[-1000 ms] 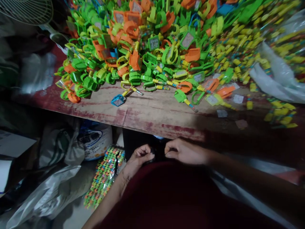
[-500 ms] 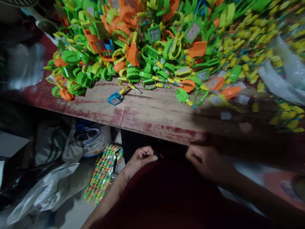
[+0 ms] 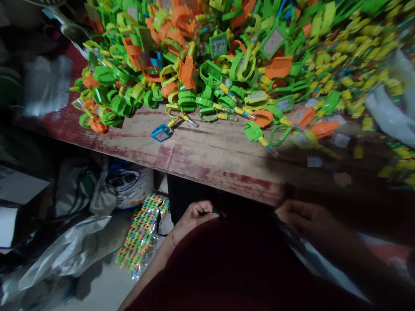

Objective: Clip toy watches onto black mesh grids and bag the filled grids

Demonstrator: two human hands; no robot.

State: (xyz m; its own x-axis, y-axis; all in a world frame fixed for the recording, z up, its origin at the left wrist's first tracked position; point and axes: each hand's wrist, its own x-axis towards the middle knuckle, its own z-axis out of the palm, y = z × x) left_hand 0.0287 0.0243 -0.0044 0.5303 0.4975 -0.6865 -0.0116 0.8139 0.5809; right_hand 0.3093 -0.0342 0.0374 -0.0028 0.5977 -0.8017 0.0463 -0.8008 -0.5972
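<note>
My left hand [image 3: 197, 214] is closed at the lap, below the table's front edge, with thumb and fingers pinched together. Whatever sits at its fingertips is too dark to make out. My right hand [image 3: 303, 218] is also closed, its fingers pressed together beside the table edge. Anything it holds is hidden in shadow. Nearest to the hands on the tabletop lie a blue toy watch [image 3: 161, 133] with a yellow piece attached, a green toy watch [image 3: 253, 131] with a small candy-like tube, and a small clear packet [image 3: 314, 162].
A large heap of green, orange and yellow toy watches [image 3: 188, 69] covers the back of the worn table [image 3: 201, 151]. Yellow tubes [image 3: 350, 82] and a white plastic bag [image 3: 389, 116] lie at the right. Below left are sacks [image 3: 81, 185] and a colourful plastic-wrapped bundle [image 3: 139, 237].
My right hand has moved to the right, away from my left hand, which stays nearly in place. The whole view has shifted slightly, so the table things appear a little further right.
</note>
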